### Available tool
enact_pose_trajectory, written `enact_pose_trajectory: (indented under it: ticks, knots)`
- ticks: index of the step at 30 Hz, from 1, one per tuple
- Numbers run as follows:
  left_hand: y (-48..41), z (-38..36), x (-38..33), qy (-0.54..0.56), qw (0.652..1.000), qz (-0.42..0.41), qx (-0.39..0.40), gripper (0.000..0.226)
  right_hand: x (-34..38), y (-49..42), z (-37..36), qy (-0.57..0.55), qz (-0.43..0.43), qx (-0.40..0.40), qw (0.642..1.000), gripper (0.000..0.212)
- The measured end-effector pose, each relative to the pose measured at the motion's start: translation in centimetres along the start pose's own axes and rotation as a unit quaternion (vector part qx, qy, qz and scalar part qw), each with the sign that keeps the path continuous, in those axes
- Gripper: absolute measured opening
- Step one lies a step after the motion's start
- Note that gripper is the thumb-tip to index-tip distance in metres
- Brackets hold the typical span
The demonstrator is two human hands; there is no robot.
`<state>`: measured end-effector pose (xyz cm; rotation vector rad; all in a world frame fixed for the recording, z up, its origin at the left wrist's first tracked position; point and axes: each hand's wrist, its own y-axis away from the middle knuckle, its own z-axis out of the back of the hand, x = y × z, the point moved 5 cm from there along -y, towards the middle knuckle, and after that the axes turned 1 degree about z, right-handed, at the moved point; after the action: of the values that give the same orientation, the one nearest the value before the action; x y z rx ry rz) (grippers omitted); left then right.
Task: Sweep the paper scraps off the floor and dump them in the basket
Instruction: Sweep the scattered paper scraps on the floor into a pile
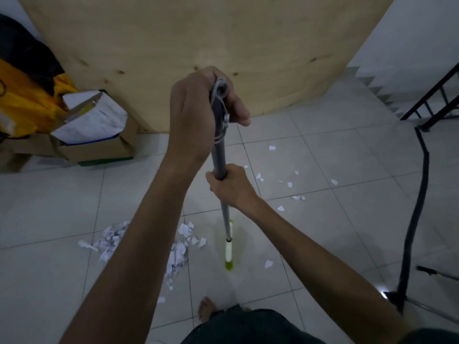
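Gripping broom handle (220, 155) mid-frame, left hand (196, 108) curled round its top for leverage, right hand (229, 186) curled lower, probably to steer scraps (289, 184) toward lower-left pile (109, 240)

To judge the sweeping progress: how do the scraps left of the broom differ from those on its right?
The heap of scraps left of the broom is dense, pieces touching; the scattered scraps on its right lie singly, apart. The left arm partly hides the heap; the scattered ones show fully. Both are white torn paper on the tiled floor.
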<state>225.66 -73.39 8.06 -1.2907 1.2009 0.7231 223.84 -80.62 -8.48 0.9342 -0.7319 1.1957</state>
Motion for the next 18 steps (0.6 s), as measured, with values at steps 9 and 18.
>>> enact_pose_trajectory:
  ticks: [9,18]
  knots:
    - [5.3,-6.0,3.7,0.100,0.991,0.082,-0.037,0.026,-7.2,4.6,7.8,0.139,0.002,-0.022,0.990,0.039]
    - [9.8,-9.6,9.1,0.111,0.983,0.125,-0.071,0.029,-15.1,6.0,8.4,0.170,-0.044,-0.039,0.984,0.018]
